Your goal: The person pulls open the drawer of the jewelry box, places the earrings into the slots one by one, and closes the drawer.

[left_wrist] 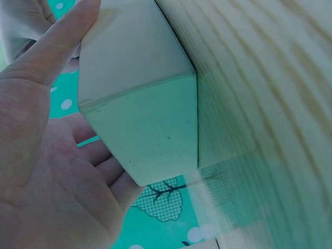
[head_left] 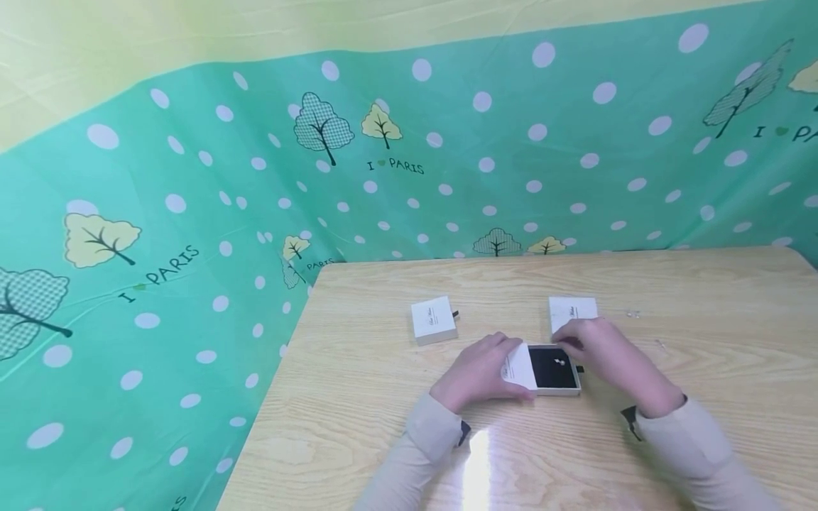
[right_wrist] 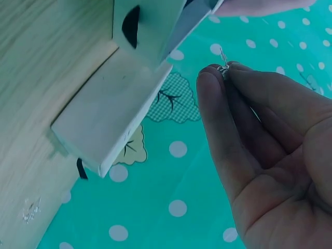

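My left hand (head_left: 474, 372) grips the white sleeve (head_left: 522, 367) of a small jewelry box, thumb along one side and fingers along the other. Its drawer (head_left: 562, 392) is slid out to the right, showing a black insert (head_left: 548, 376). A small silvery earring (head_left: 559, 363) sits on that insert. Over the drawer's far right corner, my right hand (head_left: 602, 355) pinches another small silvery earring (right_wrist: 223, 68) between thumb and index finger, its thin wire sticking up in the right wrist view. In the left wrist view the sleeve's closed end (left_wrist: 148, 129) faces the camera.
A closed white box (head_left: 433, 319) with a dark pull tab stands at the back left. Another white box (head_left: 571, 309) is just behind the opened one, partly covered by my right hand. Small clear pieces (head_left: 633, 314) lie on the wooden table (head_left: 332, 397) to the right.
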{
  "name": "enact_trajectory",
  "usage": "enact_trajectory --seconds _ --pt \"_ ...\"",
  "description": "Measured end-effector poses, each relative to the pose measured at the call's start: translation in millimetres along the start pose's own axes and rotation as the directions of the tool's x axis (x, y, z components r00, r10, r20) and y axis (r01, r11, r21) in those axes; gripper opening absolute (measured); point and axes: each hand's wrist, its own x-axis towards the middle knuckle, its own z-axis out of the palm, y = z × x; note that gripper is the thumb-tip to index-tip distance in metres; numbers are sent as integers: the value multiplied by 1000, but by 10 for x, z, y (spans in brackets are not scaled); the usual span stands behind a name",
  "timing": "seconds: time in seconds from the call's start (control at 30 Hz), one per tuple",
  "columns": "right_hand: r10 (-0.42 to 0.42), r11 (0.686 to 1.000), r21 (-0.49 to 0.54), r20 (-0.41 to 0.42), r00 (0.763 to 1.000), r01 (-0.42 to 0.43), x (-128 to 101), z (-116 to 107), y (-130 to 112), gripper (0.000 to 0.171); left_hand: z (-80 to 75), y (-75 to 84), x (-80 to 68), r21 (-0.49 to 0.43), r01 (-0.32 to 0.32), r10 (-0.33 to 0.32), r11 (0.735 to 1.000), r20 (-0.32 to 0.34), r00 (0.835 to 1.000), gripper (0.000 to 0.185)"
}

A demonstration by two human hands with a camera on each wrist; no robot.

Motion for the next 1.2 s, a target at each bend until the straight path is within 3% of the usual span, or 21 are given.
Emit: enact_trajectory --seconds 0.6,0.97,1.2 --pt "33 999 32 102 994 -37 64 186 -71 9 10 -9 9 -13 -12 12 1000 -21 1000 91" --pt "-20 997 -79 61 998 25 105 352 -83 5 13 -16 21 -4 -16 16 1000 -21 1000 90" --pt "-46 996 -74 79 996 52 109 369 -122 8 2 -17 10 1 -22 22 1000 -23 1000 91"
